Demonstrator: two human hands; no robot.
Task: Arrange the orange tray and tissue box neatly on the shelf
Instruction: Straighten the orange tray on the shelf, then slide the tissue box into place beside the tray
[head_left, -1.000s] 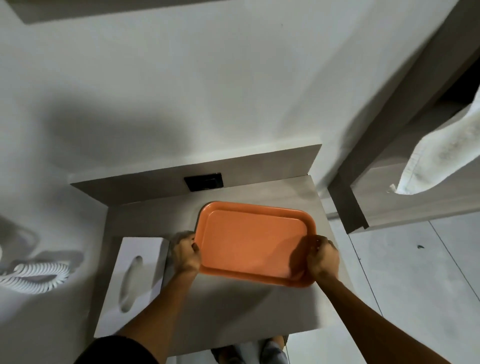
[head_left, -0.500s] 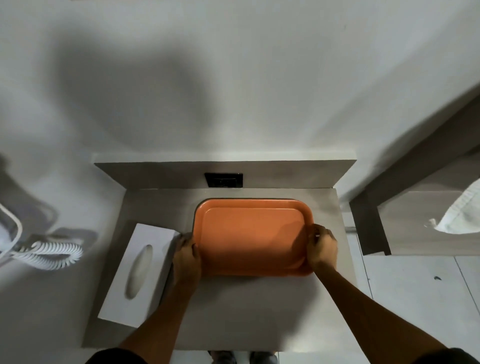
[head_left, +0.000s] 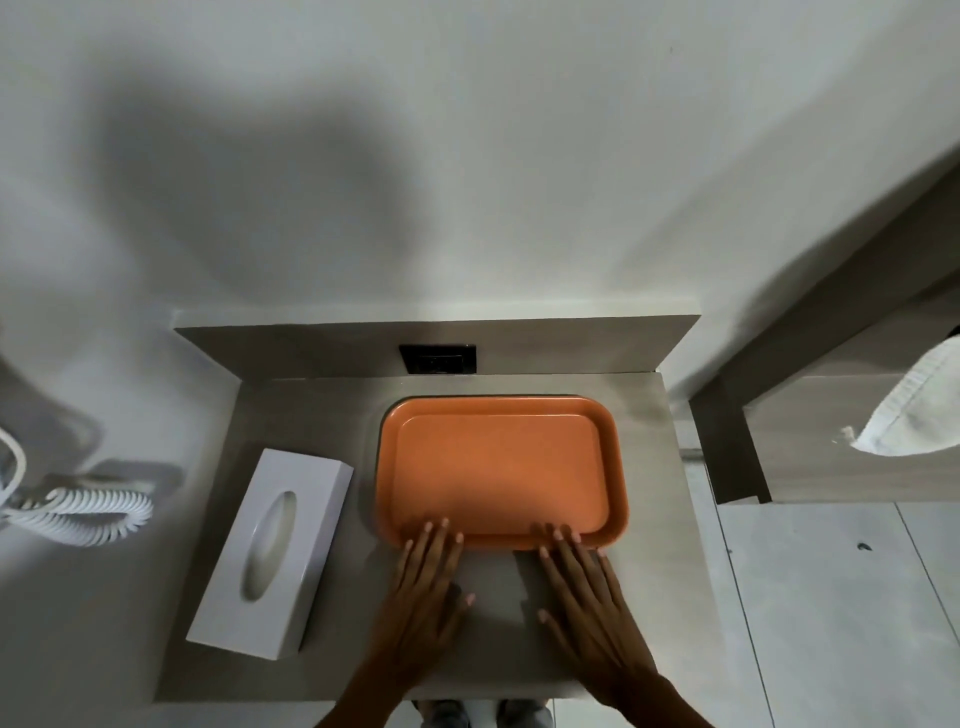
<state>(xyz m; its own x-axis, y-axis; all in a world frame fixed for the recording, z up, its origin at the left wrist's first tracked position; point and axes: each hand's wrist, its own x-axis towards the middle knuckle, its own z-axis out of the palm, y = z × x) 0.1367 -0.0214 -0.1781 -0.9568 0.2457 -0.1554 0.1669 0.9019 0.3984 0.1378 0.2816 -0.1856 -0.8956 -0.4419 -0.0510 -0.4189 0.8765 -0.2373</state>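
An orange tray (head_left: 498, 467) lies flat on the grey shelf (head_left: 311, 415), toward its right and back, roughly square to the edges. A white tissue box (head_left: 275, 551) with an oval slot sits at the shelf's left, turned at a slant. My left hand (head_left: 423, 587) lies flat with fingers spread, its fingertips touching the tray's near rim at the left. My right hand (head_left: 587, 582) lies flat the same way, its fingertips on the near rim at the right. Neither hand grips anything.
A black wall socket (head_left: 438, 358) sits in the shelf's back panel behind the tray. A white coiled cord (head_left: 78, 512) hangs on the wall at the left. To the right stands a wooden unit (head_left: 810, 431) with a white towel (head_left: 919, 410) hanging, above tiled floor (head_left: 831, 623).
Both hands let go of the tray's side edges and moved to its near rim, now flat and open. The tray sits straighter and a little further back on the shelf.
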